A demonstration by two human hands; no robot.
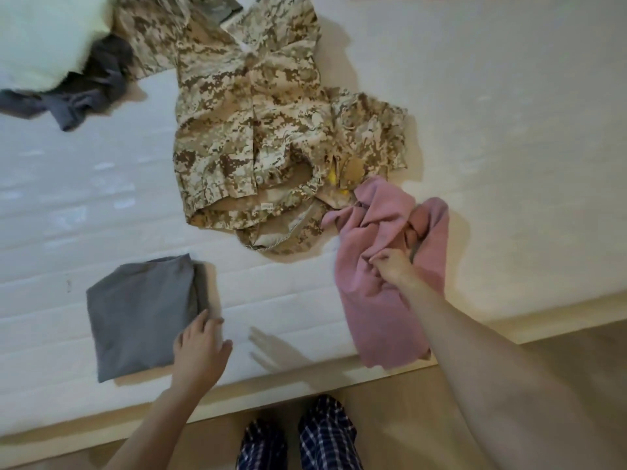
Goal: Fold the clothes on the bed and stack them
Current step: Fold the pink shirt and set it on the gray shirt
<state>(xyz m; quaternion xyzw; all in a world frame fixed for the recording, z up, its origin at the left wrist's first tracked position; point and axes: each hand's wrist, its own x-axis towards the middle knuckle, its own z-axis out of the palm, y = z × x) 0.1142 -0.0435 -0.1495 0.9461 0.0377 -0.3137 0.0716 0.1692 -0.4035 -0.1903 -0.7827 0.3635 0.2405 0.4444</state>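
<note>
Pink top (383, 307): crumpled at 4 o'clock by the bed (509, 130) edge; right hand (390, 269), grip pinching a bunch of it.
Grey fold (135, 313): 8 o'clock; left hand (200, 347), grip spread, apparently touching its edge.
Camo jacket (247, 130): 12 o'clock, unfolded.
Advice: spread the pink top flat and find its seams before folding.

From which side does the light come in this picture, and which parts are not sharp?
Head view: the shadows of the left hand, the pink cloth and the camouflage shirt fall to their right on the mattress, so the light probably comes from the left. Head view: the pale green cloth in the top left corner is blurred; the rest looks fairly sharp.
</note>
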